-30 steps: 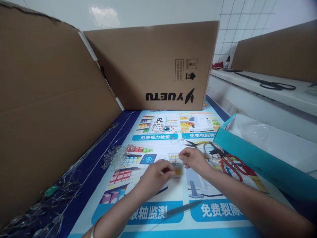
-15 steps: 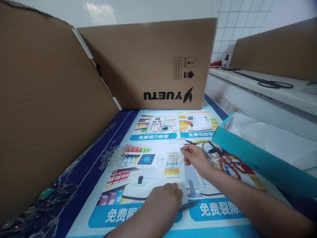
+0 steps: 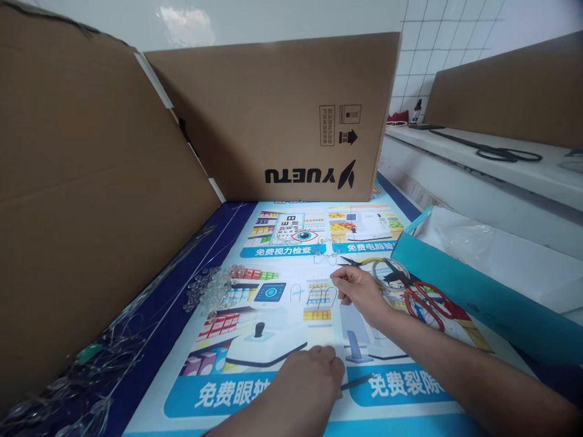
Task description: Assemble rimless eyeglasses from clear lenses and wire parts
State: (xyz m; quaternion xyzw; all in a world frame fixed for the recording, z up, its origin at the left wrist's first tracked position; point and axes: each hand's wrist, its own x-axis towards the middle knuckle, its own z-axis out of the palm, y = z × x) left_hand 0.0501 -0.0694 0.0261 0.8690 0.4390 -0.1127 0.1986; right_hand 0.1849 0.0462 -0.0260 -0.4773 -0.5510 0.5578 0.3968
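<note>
My right hand (image 3: 359, 291) rests on a printed poster mat (image 3: 282, 340) with thumb and fingers pinched on a thin clear thread. The thread loops in small arcs (image 3: 319, 296) just left of that hand. My left hand (image 3: 310, 379) lies near the mat's front edge, fingers curled over a thin dark rod (image 3: 359, 382) that pokes out to its right. A pile of clear beads (image 3: 212, 288) sits to the left of both hands.
Brown cardboard boxes (image 3: 273, 115) wall the back and left. Tangled clear strands (image 3: 91, 376) lie at the lower left. Small scissors (image 3: 353, 262) and red-handled scissors (image 3: 426, 303) lie beside a teal bag (image 3: 478, 297) at right. A white counter (image 3: 501, 164) holds black scissors.
My left hand has drawn back from beside the right hand to the mat's front edge, onto the thin rod. My right hand stayed in place, pinching the thread.
</note>
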